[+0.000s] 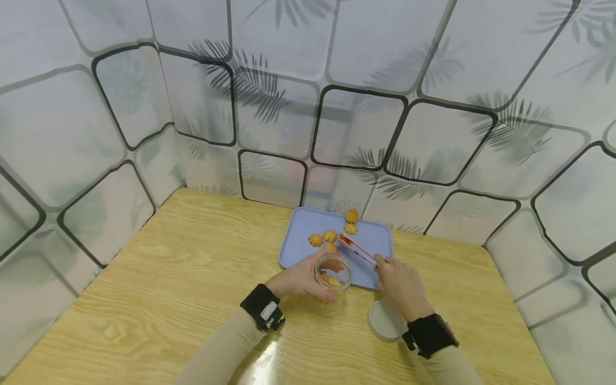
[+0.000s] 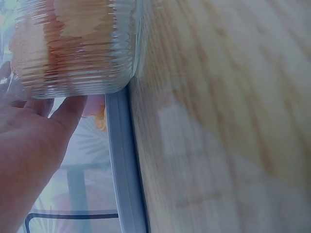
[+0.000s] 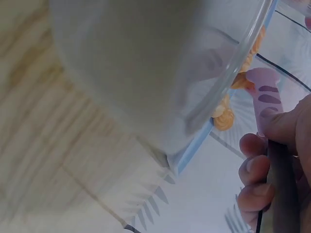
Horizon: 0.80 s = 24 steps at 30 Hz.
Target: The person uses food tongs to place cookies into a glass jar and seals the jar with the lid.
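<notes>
My left hand (image 1: 305, 275) grips a clear glass jar (image 1: 333, 271) with its mouth up, in front of the tray; fingers curl round its side. Several cookies (image 2: 73, 39) show through the ribbed glass in the left wrist view. Pink tongs (image 1: 358, 250) are in my right hand (image 1: 401, 283), gripped by their handles. Between the tong tips is a cookie (image 3: 241, 81), over the tray. On the blue-purple tray (image 1: 298, 219) lie several golden flower-shaped cookies (image 1: 315, 240), some near the jar and two at the back edge.
A round whitish lid (image 1: 383, 320) lies on the wooden table (image 1: 192, 267) beside my right wrist, and it fills much of the right wrist view. Patterned curtain-like sheets (image 1: 279, 117) stand behind the table and along both sides.
</notes>
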Tool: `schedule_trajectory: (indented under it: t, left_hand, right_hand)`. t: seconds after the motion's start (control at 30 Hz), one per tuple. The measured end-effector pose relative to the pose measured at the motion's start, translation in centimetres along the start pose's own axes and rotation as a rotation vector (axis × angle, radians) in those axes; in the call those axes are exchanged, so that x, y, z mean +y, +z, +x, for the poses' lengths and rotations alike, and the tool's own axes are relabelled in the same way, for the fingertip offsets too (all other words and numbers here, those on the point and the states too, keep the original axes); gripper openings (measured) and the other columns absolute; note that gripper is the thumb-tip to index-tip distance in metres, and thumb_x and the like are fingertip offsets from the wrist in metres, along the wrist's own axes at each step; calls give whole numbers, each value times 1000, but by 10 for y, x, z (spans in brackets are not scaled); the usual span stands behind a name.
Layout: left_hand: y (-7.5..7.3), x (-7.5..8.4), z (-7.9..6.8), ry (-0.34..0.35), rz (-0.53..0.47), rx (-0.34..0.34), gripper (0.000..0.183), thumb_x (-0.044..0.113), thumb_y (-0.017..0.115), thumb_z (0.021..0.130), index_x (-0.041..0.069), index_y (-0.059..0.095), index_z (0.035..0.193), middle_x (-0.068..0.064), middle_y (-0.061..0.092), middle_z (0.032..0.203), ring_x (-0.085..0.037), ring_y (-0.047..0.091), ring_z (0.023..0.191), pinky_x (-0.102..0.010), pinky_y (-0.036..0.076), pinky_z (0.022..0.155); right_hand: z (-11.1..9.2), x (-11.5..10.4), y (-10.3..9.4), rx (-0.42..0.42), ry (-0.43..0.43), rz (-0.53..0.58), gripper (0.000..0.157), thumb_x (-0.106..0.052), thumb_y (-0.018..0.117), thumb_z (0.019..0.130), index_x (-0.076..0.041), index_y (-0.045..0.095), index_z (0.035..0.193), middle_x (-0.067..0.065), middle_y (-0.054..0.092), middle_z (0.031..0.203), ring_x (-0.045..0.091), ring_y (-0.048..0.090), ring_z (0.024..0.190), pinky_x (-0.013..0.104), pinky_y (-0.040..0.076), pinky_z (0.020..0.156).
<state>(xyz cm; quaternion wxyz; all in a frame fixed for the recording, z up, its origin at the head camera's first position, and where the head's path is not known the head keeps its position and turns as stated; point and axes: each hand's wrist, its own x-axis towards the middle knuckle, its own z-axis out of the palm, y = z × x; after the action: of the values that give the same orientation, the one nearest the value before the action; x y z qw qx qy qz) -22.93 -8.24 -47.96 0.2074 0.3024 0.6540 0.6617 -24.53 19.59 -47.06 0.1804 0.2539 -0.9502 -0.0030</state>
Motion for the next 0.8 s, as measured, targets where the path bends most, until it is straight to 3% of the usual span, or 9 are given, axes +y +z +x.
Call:
schedule_trajectory:
  t: [0.17, 0.37, 0.47, 0.53, 0.67, 0.8]
  left_hand:
    - [-1, -1, -1, 9, 10, 1, 78, 3, 86, 79, 7, 44, 145, -29, 47, 146, -41, 43, 138, -30, 52, 96]
    - [-1, 1, 0, 12, 24, -4, 79, 4, 85, 80, 7, 43, 146, -31, 45, 146, -42, 42, 139, -31, 52, 97]
    - [-1, 1, 0, 13, 34, 0, 77, 3, 85, 80, 9, 43, 145, -31, 45, 146, -43, 42, 140, -31, 51, 99]
    - [-1, 1, 0, 12, 48, 5, 77, 3, 85, 80, 10, 44, 145, -29, 47, 146, -41, 43, 139, -31, 51, 99]
    - [-1, 0, 0, 15, 65, 13, 75, 3, 84, 81, 10, 44, 144, -25, 50, 145, -36, 45, 138, -31, 52, 99]
    - [0, -2, 1, 19, 55, 16, 74, 1, 84, 81, 11, 45, 143, -21, 52, 143, -35, 46, 137, -32, 52, 97]
  right_hand:
    - [-4, 0, -5, -13, 46, 143, 20, -10, 72, 93, -1, 70, 111, 10, 68, 76, 25, 62, 63, 41, 50, 56]
    - [-11, 2, -8, -21, 76, 301, 26, -9, 71, 95, 3, 73, 118, 0, 52, 62, 8, 34, 51, 24, 26, 50]
    - [-15, 2, -10, -26, 102, 386, 31, -10, 71, 95, 6, 71, 121, -3, 46, 59, 4, 28, 49, 22, 24, 48]
    - [-18, 2, -12, -41, 145, 484, 34, -10, 70, 95, 9, 69, 124, -2, 51, 59, 3, 32, 48, 21, 27, 47]
    - [-22, 2, -16, -83, 245, 667, 38, -12, 68, 98, 11, 64, 128, 8, 70, 69, 8, 57, 56, 21, 37, 48]
    - [-26, 1, -22, -114, 293, 747, 39, -13, 67, 99, 10, 64, 130, 13, 75, 80, 17, 67, 67, 23, 43, 52]
